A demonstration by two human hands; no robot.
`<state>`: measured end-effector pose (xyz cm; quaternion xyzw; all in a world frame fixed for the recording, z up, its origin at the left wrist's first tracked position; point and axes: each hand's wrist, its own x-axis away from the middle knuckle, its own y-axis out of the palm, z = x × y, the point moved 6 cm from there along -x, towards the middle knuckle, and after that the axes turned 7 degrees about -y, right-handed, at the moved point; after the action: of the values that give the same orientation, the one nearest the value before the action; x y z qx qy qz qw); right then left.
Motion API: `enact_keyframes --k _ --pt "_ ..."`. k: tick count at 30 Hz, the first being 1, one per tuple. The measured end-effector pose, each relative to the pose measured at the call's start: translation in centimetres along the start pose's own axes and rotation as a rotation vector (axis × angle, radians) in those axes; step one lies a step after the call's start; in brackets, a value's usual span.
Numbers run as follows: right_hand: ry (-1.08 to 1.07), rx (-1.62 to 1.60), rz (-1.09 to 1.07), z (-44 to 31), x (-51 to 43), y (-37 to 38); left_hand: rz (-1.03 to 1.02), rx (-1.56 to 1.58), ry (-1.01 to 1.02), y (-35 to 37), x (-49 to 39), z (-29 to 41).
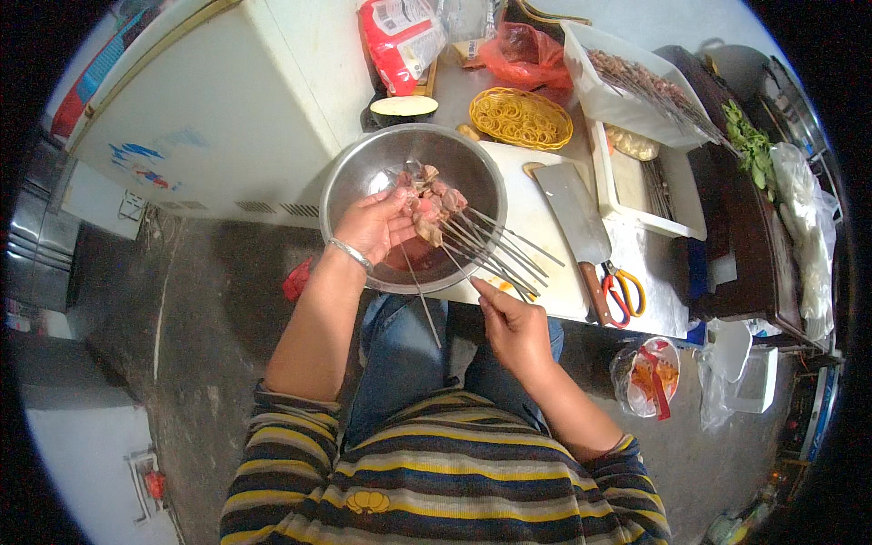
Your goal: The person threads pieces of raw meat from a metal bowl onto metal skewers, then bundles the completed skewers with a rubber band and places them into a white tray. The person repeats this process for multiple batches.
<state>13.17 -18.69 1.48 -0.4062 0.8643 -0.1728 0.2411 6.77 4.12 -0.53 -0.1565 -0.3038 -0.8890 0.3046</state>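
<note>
Inside the rim of a large steel bowl (340, 163), my left hand (375, 228) has its fingers around pieces of raw meat (429, 208) at the ends of several thin metal skewers (501, 252). The skewers fan out to the lower right over a white cutting board (538, 225). My right hand (514, 327) pinches the end of one skewer between thumb and forefinger. Another skewer (426, 306) leans over the near rim of the bowl. Reddish liquid shows in the bowl's bottom, and the fingertips of my left hand are partly hidden by the meat.
A cleaver (575, 211) and scissors (625, 296) lie at the board's right. Behind stand a yellow basket of rings (521, 117), a red plastic bag (528, 58) and a red-and-white package (402, 48). White bins (579, 68), one with skewered meat (640, 82), stand at the right. A white appliance (225, 116) is at the left.
</note>
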Motion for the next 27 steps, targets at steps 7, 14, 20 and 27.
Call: enact_keyframes --k 7,14,20,27 --pt "0.095 -0.184 -0.022 0.2 -1.3 0.7 -0.024 -0.052 0.019 0.6 0.3 0.2" --pt "0.318 -0.375 -0.029 1.1 -1.4 -0.2 0.3 -1.382 0.06 -5.4 -2.9 0.8" --pt "0.318 -0.367 -0.042 0.8 -1.1 -0.3 0.532 -1.915 -0.042 -4.7 -5.7 -1.1" --pt "0.269 -0.351 -0.062 0.5 -0.3 -0.7 0.45 -1.968 0.128 -4.6 -4.3 1.7"
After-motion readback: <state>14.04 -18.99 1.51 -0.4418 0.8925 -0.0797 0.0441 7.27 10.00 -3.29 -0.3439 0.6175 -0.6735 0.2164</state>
